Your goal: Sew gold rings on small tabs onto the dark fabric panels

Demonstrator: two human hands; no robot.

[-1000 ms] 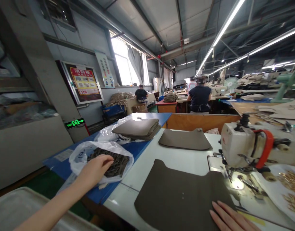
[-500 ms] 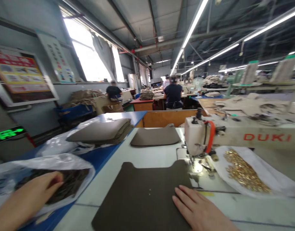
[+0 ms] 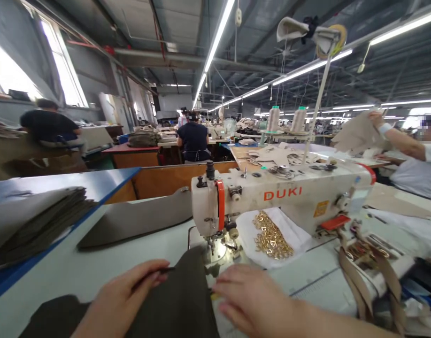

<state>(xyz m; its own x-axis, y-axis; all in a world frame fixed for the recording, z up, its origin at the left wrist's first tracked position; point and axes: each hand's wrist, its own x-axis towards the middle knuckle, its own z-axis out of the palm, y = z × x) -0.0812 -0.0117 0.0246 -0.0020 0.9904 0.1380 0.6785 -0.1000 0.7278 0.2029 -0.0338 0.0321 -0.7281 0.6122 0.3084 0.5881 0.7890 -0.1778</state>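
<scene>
My left hand (image 3: 126,293) is above a dark olive panel (image 3: 183,305) and pinches a small dark strip (image 3: 167,269), only its end showing past the fingertips. Under both hands, the panel lies on the sewing table with its upper corner close to the needle area of a white sewing machine (image 3: 282,185). My right hand (image 3: 252,295), slightly blurred, reaches over the panel's right edge with its fingers stretched out and apart. Beyond that hand, many small gold metal rings (image 3: 273,239) lie heaped on a white sheet (image 3: 245,227) beside the machine head.
Another olive panel (image 3: 141,213) lies behind, left of the machine. A stack of panels (image 3: 42,220) sits on the blue-edged table. Tan straps (image 3: 352,281) hang at the right. A co-worker's arm (image 3: 402,138) holds beige fabric at far right; other people sit further back.
The view has swung right. My left hand has left the bag of dark strips and come over the panel with one strip. My right hand has lifted off the panel and moved towards the rings.
</scene>
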